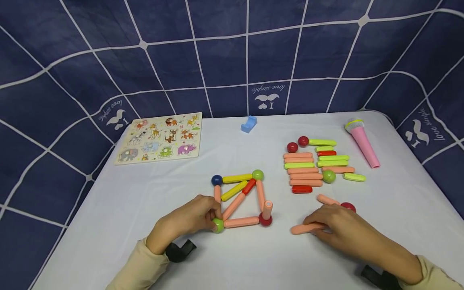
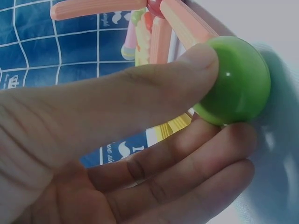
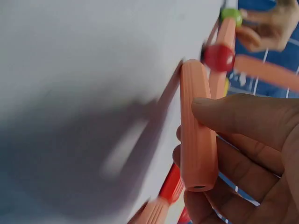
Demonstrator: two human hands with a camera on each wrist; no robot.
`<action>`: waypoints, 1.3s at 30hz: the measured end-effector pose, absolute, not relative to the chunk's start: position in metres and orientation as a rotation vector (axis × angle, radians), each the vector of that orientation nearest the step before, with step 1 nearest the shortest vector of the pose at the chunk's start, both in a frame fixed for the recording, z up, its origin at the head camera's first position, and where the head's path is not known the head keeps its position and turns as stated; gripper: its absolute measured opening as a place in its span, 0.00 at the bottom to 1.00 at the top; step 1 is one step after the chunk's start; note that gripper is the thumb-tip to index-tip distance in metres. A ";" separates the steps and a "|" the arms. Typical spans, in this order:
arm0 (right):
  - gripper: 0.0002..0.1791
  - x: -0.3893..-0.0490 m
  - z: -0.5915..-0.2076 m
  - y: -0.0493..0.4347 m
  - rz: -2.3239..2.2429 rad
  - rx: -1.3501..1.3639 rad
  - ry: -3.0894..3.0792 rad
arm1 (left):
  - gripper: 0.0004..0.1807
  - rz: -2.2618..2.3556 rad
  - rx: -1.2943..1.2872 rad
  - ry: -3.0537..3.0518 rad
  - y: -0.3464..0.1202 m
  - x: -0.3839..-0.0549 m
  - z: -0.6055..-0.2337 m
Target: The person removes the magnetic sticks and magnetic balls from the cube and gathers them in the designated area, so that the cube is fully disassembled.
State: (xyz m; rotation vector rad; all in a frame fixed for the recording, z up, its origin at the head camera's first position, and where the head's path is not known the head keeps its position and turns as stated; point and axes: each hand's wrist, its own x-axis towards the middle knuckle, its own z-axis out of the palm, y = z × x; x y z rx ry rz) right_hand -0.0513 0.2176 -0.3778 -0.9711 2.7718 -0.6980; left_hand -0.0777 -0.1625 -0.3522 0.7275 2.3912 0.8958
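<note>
My left hand [image 1: 193, 215] pinches a green ball [image 2: 238, 79] between thumb and fingers. That ball is the near left corner of a frame of sticks and balls on the table. A dark blue ball [image 1: 216, 180], another green ball [image 1: 258, 175] and a red ball [image 1: 266, 220] mark its other corners. From the red ball a salmon stick [image 1: 267, 208] rises upright. A salmon-and-red diagonal [image 1: 235, 204] crosses the frame beside a yellow stick [image 1: 234, 191]. My right hand [image 1: 340, 227] grips a loose salmon stick [image 3: 198, 130], thumb on one side and fingers on the other.
Beyond my right hand lie another salmon stick [image 1: 328, 199] and a red ball [image 1: 349, 207]. Rows of loose sticks [image 1: 304, 176] are farther back. A pink toy microphone [image 1: 364, 145], a light blue block [image 1: 249, 124] and an animal puzzle board [image 1: 163, 137] lie toward the curtain.
</note>
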 end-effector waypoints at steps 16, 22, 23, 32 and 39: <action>0.19 -0.061 -0.385 0.248 -0.496 -0.782 3.074 | 0.12 0.896 0.692 2.396 -0.163 -0.077 -0.353; 0.20 -0.066 -0.387 0.250 -0.440 -0.759 3.106 | 0.13 0.897 0.691 2.400 -0.162 -0.076 -0.354; 0.20 -0.067 -0.388 0.251 -0.439 -0.771 3.119 | 0.13 0.897 0.689 2.400 -0.162 -0.076 -0.353; 0.21 -0.078 -0.397 0.253 -0.409 -0.856 3.250 | 0.11 0.921 0.685 2.387 -0.163 -0.077 -0.353; 0.20 -0.085 -0.398 0.253 -0.372 -0.865 3.274 | 0.11 0.939 0.686 2.380 -0.163 -0.076 -0.353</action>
